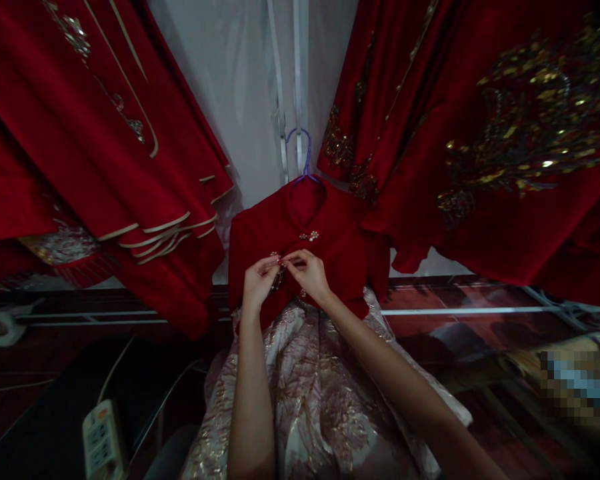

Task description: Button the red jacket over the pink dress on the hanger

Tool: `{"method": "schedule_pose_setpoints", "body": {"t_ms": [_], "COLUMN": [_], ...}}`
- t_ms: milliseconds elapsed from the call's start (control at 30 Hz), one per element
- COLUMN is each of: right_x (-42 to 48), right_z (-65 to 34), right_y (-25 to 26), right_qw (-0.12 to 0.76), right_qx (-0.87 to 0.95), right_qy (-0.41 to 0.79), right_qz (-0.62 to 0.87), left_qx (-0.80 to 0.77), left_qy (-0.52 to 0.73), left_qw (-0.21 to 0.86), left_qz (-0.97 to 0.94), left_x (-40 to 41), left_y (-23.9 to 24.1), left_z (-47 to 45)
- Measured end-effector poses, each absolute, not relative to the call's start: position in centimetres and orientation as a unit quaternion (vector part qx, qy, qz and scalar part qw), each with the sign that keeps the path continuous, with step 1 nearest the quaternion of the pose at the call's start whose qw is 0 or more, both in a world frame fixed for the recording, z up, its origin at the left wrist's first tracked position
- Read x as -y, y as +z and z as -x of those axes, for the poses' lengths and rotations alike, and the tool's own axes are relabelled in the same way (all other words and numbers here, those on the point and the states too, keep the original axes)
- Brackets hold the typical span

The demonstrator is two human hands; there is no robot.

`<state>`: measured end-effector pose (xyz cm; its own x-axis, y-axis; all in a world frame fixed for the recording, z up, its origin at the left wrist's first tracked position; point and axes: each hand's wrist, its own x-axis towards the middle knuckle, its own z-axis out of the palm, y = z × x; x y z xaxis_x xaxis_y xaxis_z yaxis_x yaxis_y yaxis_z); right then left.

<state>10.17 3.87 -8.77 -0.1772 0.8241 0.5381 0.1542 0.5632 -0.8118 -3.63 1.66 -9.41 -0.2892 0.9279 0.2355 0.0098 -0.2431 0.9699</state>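
Observation:
A short red jacket [343,220] hangs on a purple hanger [307,150]. Its collar has a beaded flower-shaped fastener [310,236], and a beaded ornament [277,277] shows on the chest beside my fingers. My left hand [260,283] is closed in a pinch in front of that ornament. Fingertip to fingertip with it, my right hand [309,273] pinches too; whatever lies between the fingers is too small to make out. Below the jacket spreads a pale pink and gold brocade skirt [300,393], partly behind my forearms.
Red garments with pale piping [145,167] hang at left, and a red garment with gold sequin embroidery [525,127] hangs at right. A white metal rail [460,311] runs low behind. At lower left lies a power strip [103,440] with its cord.

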Motion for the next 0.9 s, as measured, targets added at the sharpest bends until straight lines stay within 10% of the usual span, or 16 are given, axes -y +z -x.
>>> {"method": "schedule_pose_setpoints", "body": {"t_ms": [900], "right_x": [-3.9], "right_z": [-9.5], "right_y": [-7.9], "right_qw": [0.529], "right_qx": [0.703], "right_qy": [0.323], "right_qz": [0.349], "left_qx": [-0.520], "left_qy": [0.637], "left_qw": [0.231], "left_qz": [-0.520], "left_x": [-2.3], "left_y": [-10.3], "left_z": [4.0]}}
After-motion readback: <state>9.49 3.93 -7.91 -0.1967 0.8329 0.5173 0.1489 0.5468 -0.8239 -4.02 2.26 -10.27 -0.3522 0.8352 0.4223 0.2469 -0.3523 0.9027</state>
